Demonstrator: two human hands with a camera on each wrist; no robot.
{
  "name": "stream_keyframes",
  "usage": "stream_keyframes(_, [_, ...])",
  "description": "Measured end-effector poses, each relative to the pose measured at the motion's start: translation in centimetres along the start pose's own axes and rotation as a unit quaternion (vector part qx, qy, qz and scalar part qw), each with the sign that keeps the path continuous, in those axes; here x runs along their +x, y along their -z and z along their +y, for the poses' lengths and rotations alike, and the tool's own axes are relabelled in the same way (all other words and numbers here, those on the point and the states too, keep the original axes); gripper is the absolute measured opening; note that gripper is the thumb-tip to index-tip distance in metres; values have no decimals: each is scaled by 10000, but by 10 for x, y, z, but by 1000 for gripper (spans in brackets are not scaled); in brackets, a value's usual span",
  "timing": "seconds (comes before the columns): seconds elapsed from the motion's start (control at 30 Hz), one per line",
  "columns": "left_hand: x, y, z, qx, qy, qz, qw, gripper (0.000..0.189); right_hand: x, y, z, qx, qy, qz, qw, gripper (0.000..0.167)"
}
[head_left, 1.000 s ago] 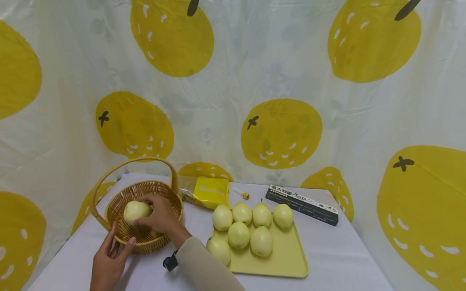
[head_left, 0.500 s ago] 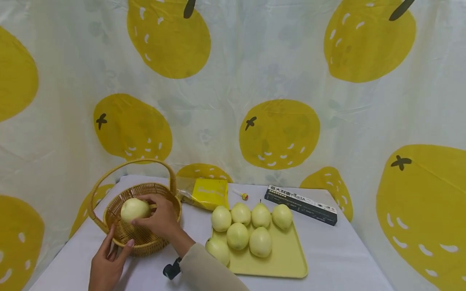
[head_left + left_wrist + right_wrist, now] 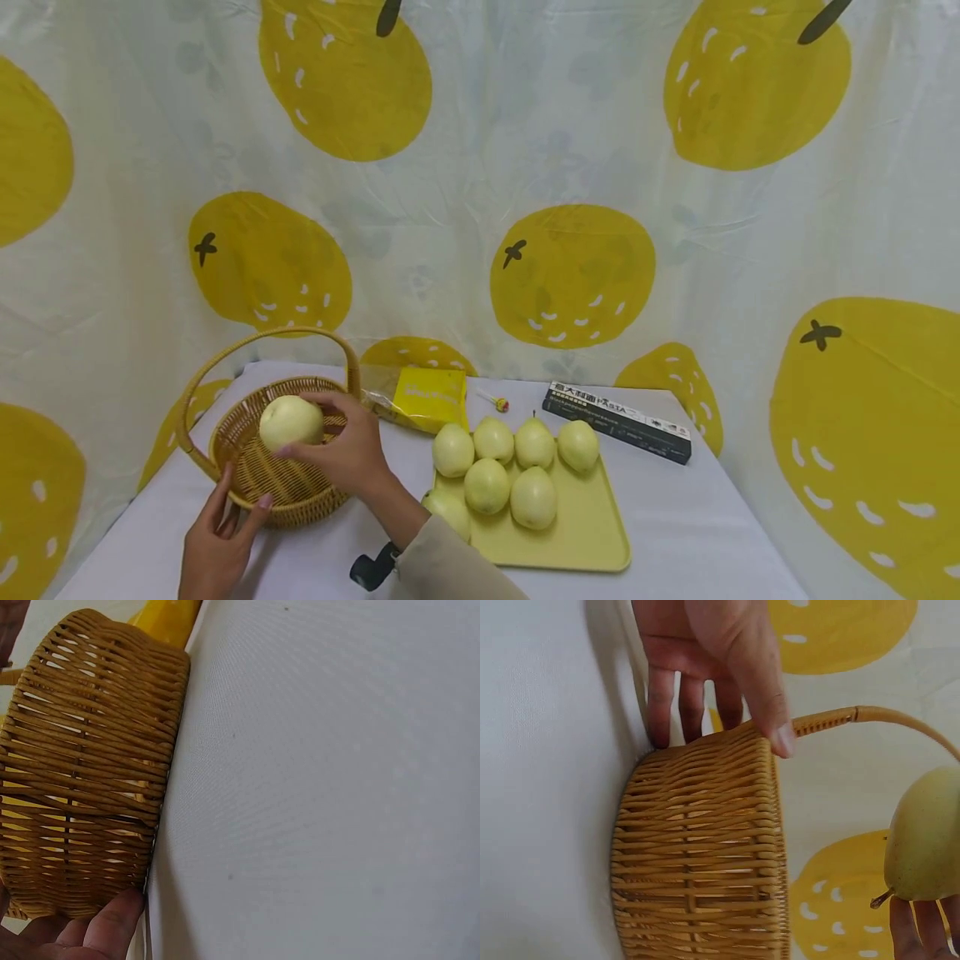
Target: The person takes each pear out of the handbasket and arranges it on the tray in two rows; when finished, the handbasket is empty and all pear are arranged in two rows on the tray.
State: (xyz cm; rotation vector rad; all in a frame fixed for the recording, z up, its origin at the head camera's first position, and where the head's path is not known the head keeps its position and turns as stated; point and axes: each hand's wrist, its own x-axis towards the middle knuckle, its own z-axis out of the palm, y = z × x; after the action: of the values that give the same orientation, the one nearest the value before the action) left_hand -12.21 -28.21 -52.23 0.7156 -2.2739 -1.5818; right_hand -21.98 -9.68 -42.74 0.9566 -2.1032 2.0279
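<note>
A pale yellow-green pear (image 3: 288, 420) is pinched between the thumb and fingers of my right hand (image 3: 348, 446). It hangs over the brown wicker basket (image 3: 296, 510), whose woven floor shows beneath it. In the right wrist view the pear (image 3: 928, 836), stem at its lower end, is above the basket's rim, beside the arched handle. My left hand (image 3: 217, 537) rests against the basket's near left side. Its straight fingers touch the outer wall, with the thumb (image 3: 769, 705) at the rim.
Several pears (image 3: 487, 486) sit on a yellow tray (image 3: 555, 554) right of the basket. Behind them lie a yellow packet (image 3: 430, 398), a lollipop (image 3: 501, 404) and a black pasta box (image 3: 615, 422). A fruit-print curtain (image 3: 450, 167) backs the white-covered table (image 3: 675, 533).
My right hand has raised the pear from low inside the basket to above its rim, drifting slightly right. My left hand has stayed at the basket's side.
</note>
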Motion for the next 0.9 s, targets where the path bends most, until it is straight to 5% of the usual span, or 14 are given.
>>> stream_keyframes(0.6, [0, -3, -2, -36, -128, 174, 9998, 90, -31, 73, -31, -263, 304, 68, 9992, 62])
stream_keyframes(0.9, [0, 0, -1, -18, -139, 73, 9999, 91, -46, 112, -35, -422, -56, 59, 9991, 63])
